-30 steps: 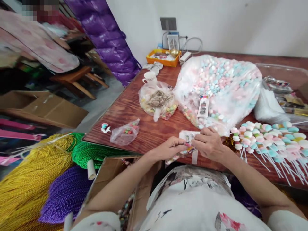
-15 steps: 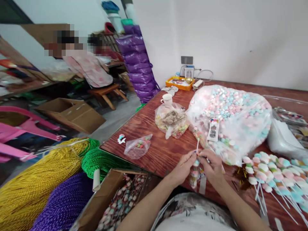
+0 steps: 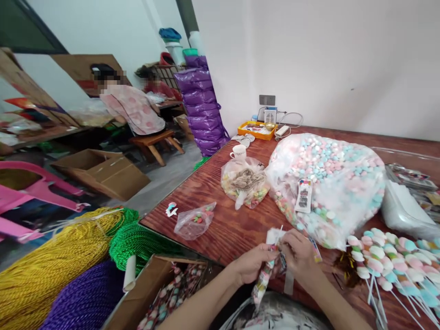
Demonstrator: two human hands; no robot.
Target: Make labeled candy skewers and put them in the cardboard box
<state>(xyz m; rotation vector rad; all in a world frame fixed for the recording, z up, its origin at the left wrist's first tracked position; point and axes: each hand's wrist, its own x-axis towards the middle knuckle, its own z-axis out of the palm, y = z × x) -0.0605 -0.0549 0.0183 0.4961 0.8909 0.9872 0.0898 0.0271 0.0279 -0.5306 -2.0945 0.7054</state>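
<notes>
A marshmallow skewer [image 3: 261, 283] in a clear wrapper slants down toward my lap. Its neck is pinched by my left hand [image 3: 253, 265]. My right hand [image 3: 299, 251] is closed at the same end, its fingers bent around the white stick [image 3: 282, 227]; the exact grip is partly hidden. A white card [image 3: 273, 235] shows just behind the fingers, and a small dark printed piece hangs beneath the right ones. To the right lie several bare marshmallow skewers [image 3: 388, 256] with white sticks. Beyond my hands is a large clear bag of marshmallows [image 3: 343, 188], with a printed card [image 3: 304, 196] on it.
A bag of gummy candies [image 3: 244, 182], a smaller bag [image 3: 195, 221], a cup [image 3: 238, 151] and a yellow tray [image 3: 257, 131] stand on the table. Beside its left edge are a box of finished skewers [image 3: 137, 293] and cord bundles [image 3: 65, 261]. Two people sit farther back.
The wrapped skewer has tilted, its lower end swinging left toward my lap. Both hands appear lower, and a white card now shows behind them. The view has tipped slightly upward.
</notes>
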